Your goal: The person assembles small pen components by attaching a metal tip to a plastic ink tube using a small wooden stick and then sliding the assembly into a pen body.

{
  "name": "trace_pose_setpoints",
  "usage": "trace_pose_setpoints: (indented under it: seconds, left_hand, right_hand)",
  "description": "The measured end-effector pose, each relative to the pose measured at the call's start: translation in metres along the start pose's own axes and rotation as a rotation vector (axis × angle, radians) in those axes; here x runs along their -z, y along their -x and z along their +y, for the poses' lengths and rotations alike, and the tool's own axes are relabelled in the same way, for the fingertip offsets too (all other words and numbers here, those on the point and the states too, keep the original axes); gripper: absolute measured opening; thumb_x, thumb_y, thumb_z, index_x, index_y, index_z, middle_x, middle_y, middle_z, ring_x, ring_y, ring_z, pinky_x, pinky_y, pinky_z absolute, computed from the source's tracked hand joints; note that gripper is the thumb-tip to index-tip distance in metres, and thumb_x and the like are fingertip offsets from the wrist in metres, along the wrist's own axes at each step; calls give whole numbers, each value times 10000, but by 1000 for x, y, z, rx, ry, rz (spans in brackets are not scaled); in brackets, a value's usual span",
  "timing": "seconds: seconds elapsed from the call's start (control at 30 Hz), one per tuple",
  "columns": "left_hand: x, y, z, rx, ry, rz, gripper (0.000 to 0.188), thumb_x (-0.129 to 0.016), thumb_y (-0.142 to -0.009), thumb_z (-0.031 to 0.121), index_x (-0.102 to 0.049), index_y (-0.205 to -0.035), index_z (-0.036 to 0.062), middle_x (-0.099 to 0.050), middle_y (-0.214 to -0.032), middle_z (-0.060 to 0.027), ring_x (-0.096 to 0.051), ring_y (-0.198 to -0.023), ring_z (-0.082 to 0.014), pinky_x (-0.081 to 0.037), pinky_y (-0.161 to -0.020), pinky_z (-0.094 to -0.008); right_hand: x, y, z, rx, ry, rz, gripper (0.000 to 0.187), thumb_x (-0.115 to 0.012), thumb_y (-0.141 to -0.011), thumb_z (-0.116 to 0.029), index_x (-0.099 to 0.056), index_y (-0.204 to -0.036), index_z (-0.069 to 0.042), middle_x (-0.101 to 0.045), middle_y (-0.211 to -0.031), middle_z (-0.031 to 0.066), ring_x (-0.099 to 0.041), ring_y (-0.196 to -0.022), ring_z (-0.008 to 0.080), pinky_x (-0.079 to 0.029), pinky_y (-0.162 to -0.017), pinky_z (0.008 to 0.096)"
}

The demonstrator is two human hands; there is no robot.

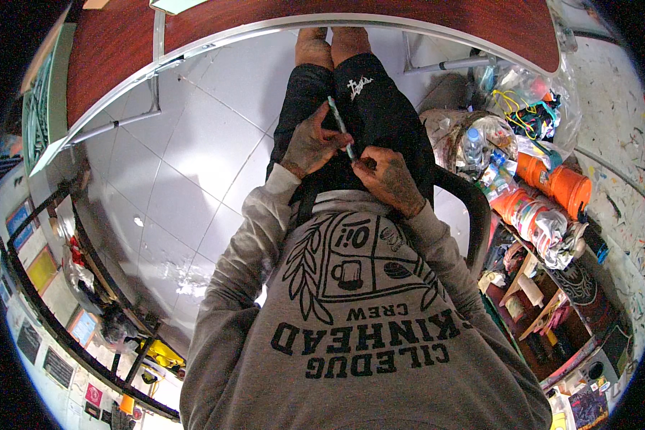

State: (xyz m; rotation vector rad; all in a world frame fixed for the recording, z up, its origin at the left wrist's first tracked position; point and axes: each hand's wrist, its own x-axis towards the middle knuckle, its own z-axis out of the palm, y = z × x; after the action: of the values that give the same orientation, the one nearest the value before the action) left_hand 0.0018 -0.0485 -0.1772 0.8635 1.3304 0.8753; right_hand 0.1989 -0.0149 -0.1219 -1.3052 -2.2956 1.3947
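Observation:
Over my lap, my left hand (pixel 312 145) is closed around a slim pen-like stick (pixel 335 115), pale grey-green with a dark tint. The stick slants, its upper end pointing away from me and its lower end toward my right hand (pixel 390 179). There the right fingers are pinched together, right by the lower tip. Whether they grip the tip or some small thing is too small to make out. Both hands hover above my black shorts (pixel 401 136), close to the hem of my grey sweatshirt (pixel 380 308).
A dark red table (pixel 265 16) with a metal rim stands ahead of my knees. On the right are orange cylindrical containers (pixel 552 183), plastic bags (pixel 573 107) and a cluttered shelf (pixel 530 308). A dark chair armrest (pixel 480 215) is beside me. Pale floor tiles (pixel 186 143) spread at left.

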Motion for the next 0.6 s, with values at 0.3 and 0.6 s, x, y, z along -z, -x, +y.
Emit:
trace_pose_setpoints:
  seconds: [0.3,0.6]
  left_hand:
    - [-1,-1,-3,-34,133,4,847,-789,-858,269,-288,-1490,7,-716,-859,-72,-637,-710,-89,-507,-614,-238]
    - [2,0,8,-28,75,-2,821,-780,-863,289,-307,-1482,29,-735,-916,-90,-675,-746,-105,-526,-603,-242]
  right_hand:
    - [0,0,2,3,-25,-5,169,-705,-817,-123,-620,-783,20,-644,-726,164,-665,-650,293,-500,-602,388]
    - [2,1,0,-31,-25,-17,182,-716,-805,-134,-625,-778,22,-656,-737,169,-677,-671,277,-515,-626,375]
